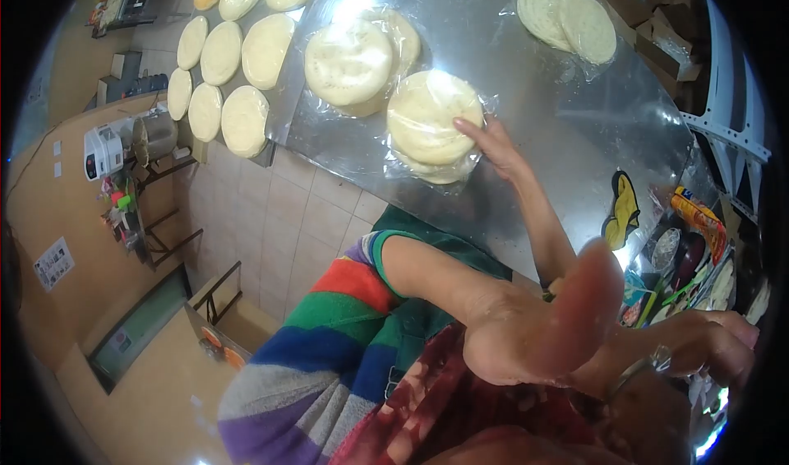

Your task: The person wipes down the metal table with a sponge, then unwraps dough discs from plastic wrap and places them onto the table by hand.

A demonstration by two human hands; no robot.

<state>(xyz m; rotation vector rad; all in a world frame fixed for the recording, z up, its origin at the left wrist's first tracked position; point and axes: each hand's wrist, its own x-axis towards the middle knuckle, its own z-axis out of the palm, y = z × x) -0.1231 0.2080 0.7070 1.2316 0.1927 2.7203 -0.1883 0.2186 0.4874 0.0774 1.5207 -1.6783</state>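
Note:
On the metal table (329, 148), my right hand (493, 143) grips the right edge of a clear plastic bag of round pale flatbreads (431, 115), its thumb on top and its other fingers partly hidden. Very near the camera, my left hand (608, 333) is raised, its large thumb pointing up and its bent fingers apart from the thumb at the right. Nothing shows in it. Just behind the gripped bag lie more bagged flatbreads (348, 60).
More round breads (220, 52) lie in rows at the upper left. Another bagged pair (567, 23) rests at the upper right. A yellow and black item (622, 210), packets and utensils crowd the table's right side, near cardboard boxes (629, 0).

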